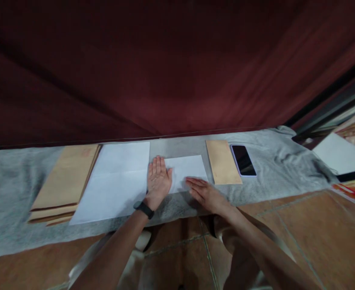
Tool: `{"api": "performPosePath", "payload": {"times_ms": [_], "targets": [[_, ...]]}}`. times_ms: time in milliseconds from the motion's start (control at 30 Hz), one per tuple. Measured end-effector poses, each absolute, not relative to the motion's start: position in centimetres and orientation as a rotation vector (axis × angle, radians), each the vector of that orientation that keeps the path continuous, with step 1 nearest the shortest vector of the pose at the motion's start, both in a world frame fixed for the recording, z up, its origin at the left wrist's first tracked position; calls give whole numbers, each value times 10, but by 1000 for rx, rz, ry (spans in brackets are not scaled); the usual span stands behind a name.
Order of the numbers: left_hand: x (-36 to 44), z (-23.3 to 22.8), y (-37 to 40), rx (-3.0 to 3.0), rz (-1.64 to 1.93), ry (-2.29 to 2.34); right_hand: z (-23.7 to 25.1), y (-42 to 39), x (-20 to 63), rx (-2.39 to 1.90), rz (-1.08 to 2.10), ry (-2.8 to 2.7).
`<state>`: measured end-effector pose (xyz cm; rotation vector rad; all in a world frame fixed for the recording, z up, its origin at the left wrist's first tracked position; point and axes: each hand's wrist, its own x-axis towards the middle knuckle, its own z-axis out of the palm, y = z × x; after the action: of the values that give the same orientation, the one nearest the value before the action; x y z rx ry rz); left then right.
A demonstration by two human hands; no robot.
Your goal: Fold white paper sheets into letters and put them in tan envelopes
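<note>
A folded white sheet of paper (185, 166) lies on the grey cloth in front of me. My left hand (159, 177) rests flat on its left end, fingers stretched out and pointing away from me; a dark watch is on that wrist. Across the lower right part of the same paper lies my right hand (203, 191), its fingers extended and holding nothing. Left of my left hand is a larger white sheet (119, 173) with a faint crease across it. A single brown envelope (224, 163) lies to the right of the folded paper.
At the left is a stack of brown envelopes (70, 173). A phone (243, 161) in a light purple case lies beside the single envelope. The grey cloth (274, 161) covers a strip along a dark red drape (177, 80). Tiled floor (177, 257) shows nearest me.
</note>
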<state>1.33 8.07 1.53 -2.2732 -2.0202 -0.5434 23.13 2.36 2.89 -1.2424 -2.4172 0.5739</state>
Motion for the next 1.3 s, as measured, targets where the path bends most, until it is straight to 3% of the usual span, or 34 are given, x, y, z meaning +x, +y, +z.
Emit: {"api": "performPosePath", "payload": {"times_ms": [167, 300, 667, 1300], "targets": [[39, 24, 67, -2557, -647, -1697, 28, 52, 223, -1478, 457, -2151], [56, 16, 62, -2692, -499, -1589, 18, 62, 206, -1505, 323, -2246], [35, 4, 76, -2511, -469, -1771, -3, 61, 200, -1668, -12, -2219], [16, 10, 73, -2282, -637, -1967, 2, 59, 203, -1747, -113, -2052]]}}
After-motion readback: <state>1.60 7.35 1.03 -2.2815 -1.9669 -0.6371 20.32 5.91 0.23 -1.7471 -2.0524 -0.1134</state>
